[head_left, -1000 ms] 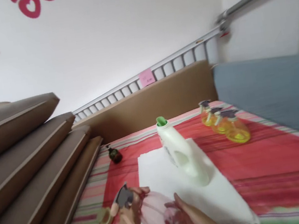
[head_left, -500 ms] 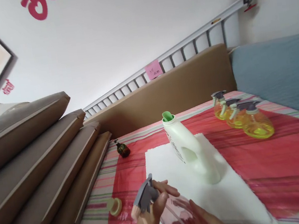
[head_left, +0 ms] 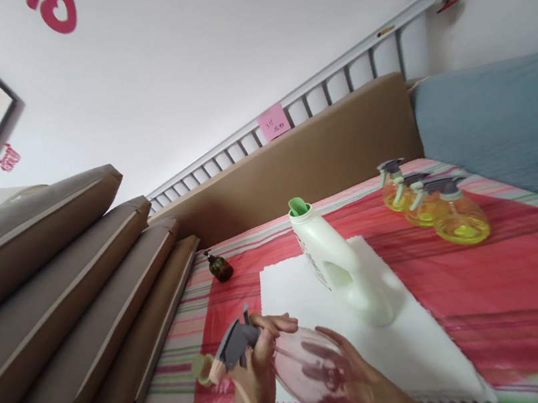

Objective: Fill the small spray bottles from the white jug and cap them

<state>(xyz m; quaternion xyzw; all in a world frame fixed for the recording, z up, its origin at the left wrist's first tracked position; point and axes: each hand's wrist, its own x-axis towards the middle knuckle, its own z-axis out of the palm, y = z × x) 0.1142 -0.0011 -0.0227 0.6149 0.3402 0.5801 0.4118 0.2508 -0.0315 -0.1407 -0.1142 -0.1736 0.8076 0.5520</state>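
Note:
A clear pink spray bottle (head_left: 307,371) is held low in front of me, above the near edge of the table. My left hand (head_left: 258,368) is closed around its neck, just under the grey trigger head (head_left: 234,346). My right hand (head_left: 364,382) wraps the round body from the right side. A white detergent jug (head_left: 342,264) with a green open spout stands on a white cloth (head_left: 421,340) just beyond my hands.
Three yellow spray bottles (head_left: 431,204) stand at the far right on the red striped tablecloth (head_left: 513,279). A small dark pump bottle (head_left: 219,267) and a tape roll (head_left: 200,368) sit at the left. Stacked brown cushions (head_left: 59,286) lean at the left.
The pink bottle has tipped with its trigger head swinging left and lower, and more of its body shows. My right hand has slid up around the body.

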